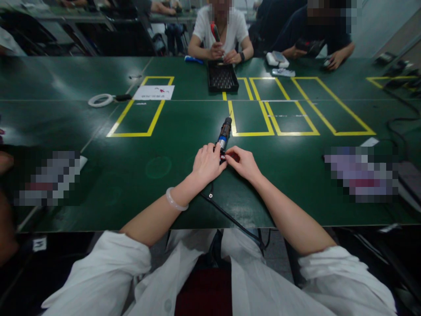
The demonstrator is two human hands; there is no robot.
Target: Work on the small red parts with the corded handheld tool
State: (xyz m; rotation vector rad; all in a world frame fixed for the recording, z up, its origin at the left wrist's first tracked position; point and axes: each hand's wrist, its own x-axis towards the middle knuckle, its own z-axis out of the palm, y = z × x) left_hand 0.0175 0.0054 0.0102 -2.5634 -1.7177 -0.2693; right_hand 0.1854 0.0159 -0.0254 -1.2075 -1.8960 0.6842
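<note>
A slim corded power tool (224,134) lies on the green table, its black nose and thin tip pointing away from me. Its middle is silver with a blue band, and looks like a bare motor. My left hand (206,165) is closed over its rear end, fingers bent and thumb reaching toward the right hand. At that rear end is a small red-and-white part (222,157), with my right hand's (242,163) thumb and fingertips pinching at it. The fingers partly hide this part. A black cable (226,213) runs from under my left hand over the table's front edge.
A black tray (222,78) of small parts stands ahead, before a person (221,30) holding a red-and-black tool. Yellow tape outlines (251,133) mark the table. A printed sheet (154,92) and white cable coil (100,100) lie left. Blurred-out items (365,175) lie at both sides.
</note>
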